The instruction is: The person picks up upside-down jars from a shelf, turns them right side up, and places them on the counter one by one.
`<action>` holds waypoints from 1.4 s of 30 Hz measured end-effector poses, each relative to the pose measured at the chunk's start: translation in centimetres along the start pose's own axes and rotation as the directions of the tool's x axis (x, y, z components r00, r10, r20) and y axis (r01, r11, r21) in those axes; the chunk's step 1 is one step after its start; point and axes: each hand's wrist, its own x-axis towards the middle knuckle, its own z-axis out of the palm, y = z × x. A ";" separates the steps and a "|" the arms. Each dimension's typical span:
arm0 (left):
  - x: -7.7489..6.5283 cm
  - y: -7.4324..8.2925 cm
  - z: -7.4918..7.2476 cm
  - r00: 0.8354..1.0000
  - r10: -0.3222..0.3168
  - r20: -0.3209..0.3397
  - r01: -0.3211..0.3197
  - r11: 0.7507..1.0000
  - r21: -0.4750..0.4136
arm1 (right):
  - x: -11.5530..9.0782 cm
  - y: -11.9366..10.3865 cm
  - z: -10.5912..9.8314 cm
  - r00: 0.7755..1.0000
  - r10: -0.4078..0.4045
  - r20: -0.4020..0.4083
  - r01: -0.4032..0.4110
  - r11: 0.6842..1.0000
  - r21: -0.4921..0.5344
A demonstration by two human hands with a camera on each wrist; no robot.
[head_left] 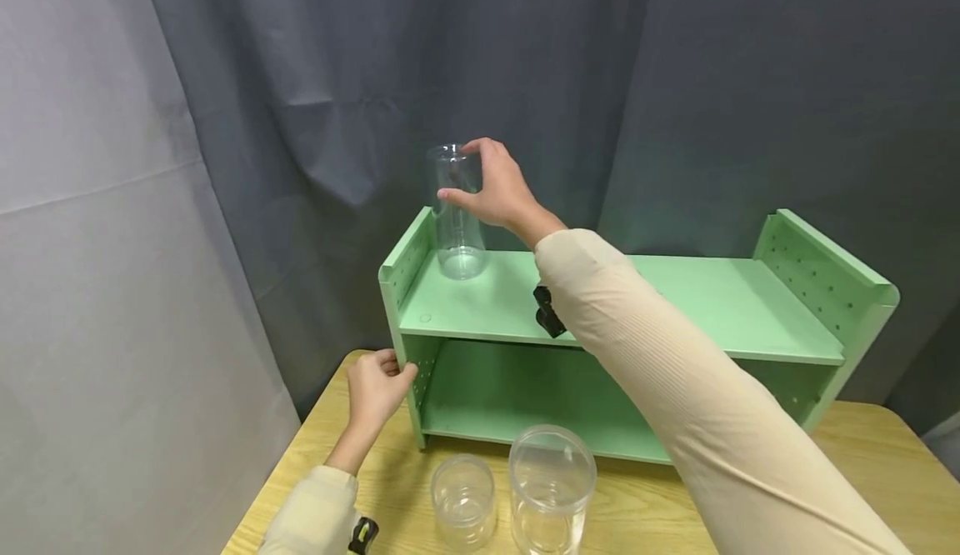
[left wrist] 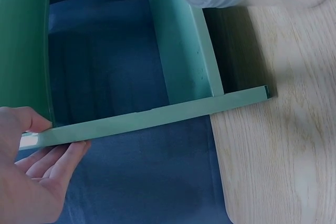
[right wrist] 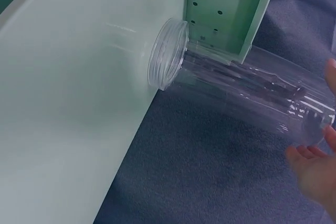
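A tall clear plastic jar stands at the left end of the green shelf unit's top board. Its ridged, ring-like end is down against the board in the right wrist view. With thumb and fingers spread round the jar's upper end, my right hand holds it. Lower down, my left hand pinches the front edge of the unit's left side panel, thumb on the inner face and fingers on the outer one.
A short clear jar and a larger clear jar stand on the wooden table before the unit. Grey curtains hang close behind. The unit's right side panel rises above the top board.
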 end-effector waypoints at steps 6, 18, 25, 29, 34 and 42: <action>-0.4 0.4 0.2 1.000 0.004 -0.009 -0.004 1.000 -0.013 | 0.1 0.2 0.2 0.998 0.033 -0.057 -0.031 0.999 0.038; -1.1 1.3 0.8 0.999 0.017 -0.032 -0.019 0.998 -0.052 | 0.0 1.2 1.0 0.971 0.236 -0.026 -0.225 0.950 0.218; -1.2 1.5 0.7 0.999 0.005 -0.035 -0.007 0.998 -0.067 | -0.3 1.0 1.9 0.956 0.287 -0.055 -0.265 0.931 0.250; -1.3 1.3 1.0 0.999 0.004 -0.033 -0.006 0.997 -0.072 | -0.6 1.1 2.1 0.954 0.293 -0.060 -0.271 0.931 0.244; -1.5 1.5 1.4 0.999 -0.007 -0.033 0.004 0.996 -0.089 | -1.1 1.7 1.6 0.950 0.308 -0.048 -0.286 0.924 0.254; -1.2 1.6 1.6 1.000 -0.019 -0.023 0.017 0.996 -0.085 | -2.5 2.1 0.8 0.951 0.308 -0.011 -0.292 0.913 0.285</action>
